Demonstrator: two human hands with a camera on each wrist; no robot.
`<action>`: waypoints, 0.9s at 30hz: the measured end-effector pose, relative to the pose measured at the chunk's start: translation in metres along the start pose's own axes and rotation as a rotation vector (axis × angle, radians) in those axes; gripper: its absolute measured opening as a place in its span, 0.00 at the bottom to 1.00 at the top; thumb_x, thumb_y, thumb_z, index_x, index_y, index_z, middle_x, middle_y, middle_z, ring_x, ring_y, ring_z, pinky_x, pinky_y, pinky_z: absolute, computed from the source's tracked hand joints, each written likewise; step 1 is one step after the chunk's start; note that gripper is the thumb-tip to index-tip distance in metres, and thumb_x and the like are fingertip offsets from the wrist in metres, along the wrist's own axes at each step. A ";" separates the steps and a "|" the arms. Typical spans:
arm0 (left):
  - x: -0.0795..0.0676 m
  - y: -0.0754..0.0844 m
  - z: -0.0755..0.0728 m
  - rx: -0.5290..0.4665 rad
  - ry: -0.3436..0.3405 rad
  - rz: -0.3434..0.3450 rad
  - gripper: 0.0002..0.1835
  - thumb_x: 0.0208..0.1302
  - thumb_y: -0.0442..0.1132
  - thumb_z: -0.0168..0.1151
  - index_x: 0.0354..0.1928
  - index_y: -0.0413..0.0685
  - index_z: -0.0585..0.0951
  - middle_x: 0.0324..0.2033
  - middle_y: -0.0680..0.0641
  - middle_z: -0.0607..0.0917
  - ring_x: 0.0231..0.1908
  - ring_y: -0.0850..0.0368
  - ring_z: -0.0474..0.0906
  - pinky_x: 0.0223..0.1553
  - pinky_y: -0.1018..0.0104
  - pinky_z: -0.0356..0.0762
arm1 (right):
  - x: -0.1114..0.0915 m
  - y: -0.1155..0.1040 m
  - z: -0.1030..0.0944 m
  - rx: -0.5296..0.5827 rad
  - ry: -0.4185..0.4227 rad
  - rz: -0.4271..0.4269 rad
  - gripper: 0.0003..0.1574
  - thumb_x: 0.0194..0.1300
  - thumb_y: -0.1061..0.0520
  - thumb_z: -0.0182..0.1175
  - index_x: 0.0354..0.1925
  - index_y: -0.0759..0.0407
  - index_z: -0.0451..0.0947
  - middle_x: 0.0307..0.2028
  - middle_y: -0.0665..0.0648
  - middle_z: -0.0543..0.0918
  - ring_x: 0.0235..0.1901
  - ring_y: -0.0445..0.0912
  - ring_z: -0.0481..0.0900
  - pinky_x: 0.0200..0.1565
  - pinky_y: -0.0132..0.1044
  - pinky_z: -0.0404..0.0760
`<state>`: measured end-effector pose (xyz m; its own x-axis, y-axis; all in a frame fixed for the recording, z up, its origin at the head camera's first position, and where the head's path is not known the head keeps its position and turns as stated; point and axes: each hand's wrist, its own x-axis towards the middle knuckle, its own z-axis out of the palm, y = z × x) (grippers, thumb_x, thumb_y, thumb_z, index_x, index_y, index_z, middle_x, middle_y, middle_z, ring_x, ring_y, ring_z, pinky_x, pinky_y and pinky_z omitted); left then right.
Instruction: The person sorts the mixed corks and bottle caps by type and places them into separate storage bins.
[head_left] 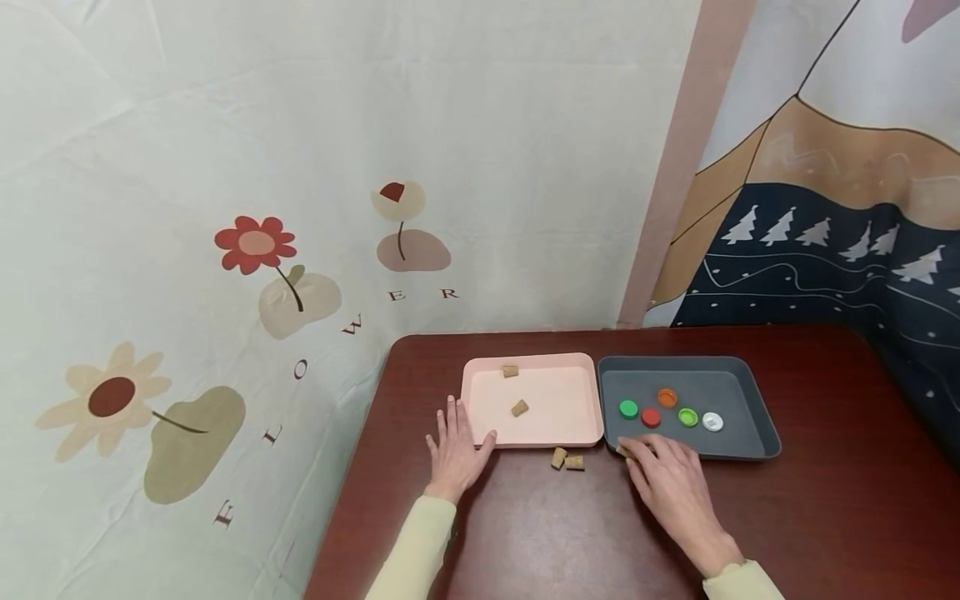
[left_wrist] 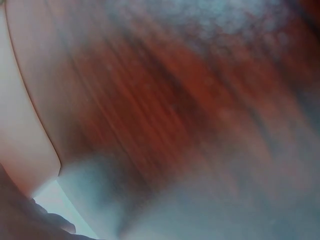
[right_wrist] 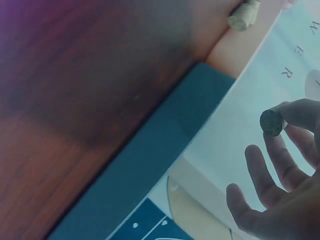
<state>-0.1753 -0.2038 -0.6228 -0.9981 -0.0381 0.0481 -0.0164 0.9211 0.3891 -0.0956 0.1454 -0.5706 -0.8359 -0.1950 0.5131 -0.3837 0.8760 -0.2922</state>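
With its fingers spread, my left hand (head_left: pixel 456 454) rests on the left front corner of the pink tray (head_left: pixel 555 425). Only dark fingers show at the lower left of the left wrist view. My right hand (head_left: pixel 675 483) pinches a cork (right_wrist: pixel 271 123) between thumb and fingertips, close over the front rim of the dark grey tray (head_left: pixel 723 379). Two corks lie inside the pink tray, one cork (head_left: pixel 510 371) near its back rim and one cork (head_left: pixel 520 407) around the middle. Another pair, a cork (head_left: pixel 558 457) and a cork (head_left: pixel 574 462), lies on the table just before that tray.
In the grey tray lie several bottle caps: a green cap (head_left: pixel 628 409), a red cap (head_left: pixel 650 417), an orange cap (head_left: pixel 667 397), a lime cap (head_left: pixel 687 417) and a white cap (head_left: pixel 712 422). Both trays stand side by side on the dark red table (head_left: pixel 540 542). A printed curtain (head_left: pixel 525 167) hangs behind.
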 end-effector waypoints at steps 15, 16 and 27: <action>-0.002 0.006 -0.007 0.010 -0.004 -0.003 0.52 0.70 0.66 0.55 0.81 0.37 0.52 0.82 0.40 0.48 0.79 0.32 0.47 0.67 0.22 0.51 | 0.037 -0.022 0.023 0.055 0.021 -0.061 0.23 0.58 0.62 0.75 0.53 0.53 0.86 0.46 0.57 0.84 0.49 0.60 0.81 0.52 0.65 0.75; -0.002 0.006 -0.007 0.013 -0.008 -0.004 0.52 0.70 0.66 0.54 0.81 0.37 0.52 0.82 0.40 0.48 0.79 0.32 0.47 0.67 0.22 0.51 | 0.039 -0.024 0.025 0.057 0.019 -0.065 0.23 0.58 0.62 0.75 0.53 0.53 0.86 0.46 0.57 0.84 0.50 0.60 0.81 0.52 0.65 0.75; -0.002 0.005 -0.007 0.018 -0.011 0.002 0.52 0.70 0.67 0.53 0.82 0.37 0.52 0.82 0.40 0.47 0.79 0.32 0.46 0.67 0.22 0.52 | 0.055 -0.039 0.044 0.064 -0.040 -0.064 0.22 0.62 0.59 0.74 0.55 0.51 0.86 0.45 0.54 0.85 0.51 0.58 0.81 0.53 0.61 0.75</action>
<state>-0.1733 -0.2018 -0.6146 -0.9987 -0.0319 0.0385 -0.0153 0.9281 0.3721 -0.1438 0.0815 -0.5667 -0.8234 -0.2685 0.4999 -0.4601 0.8314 -0.3115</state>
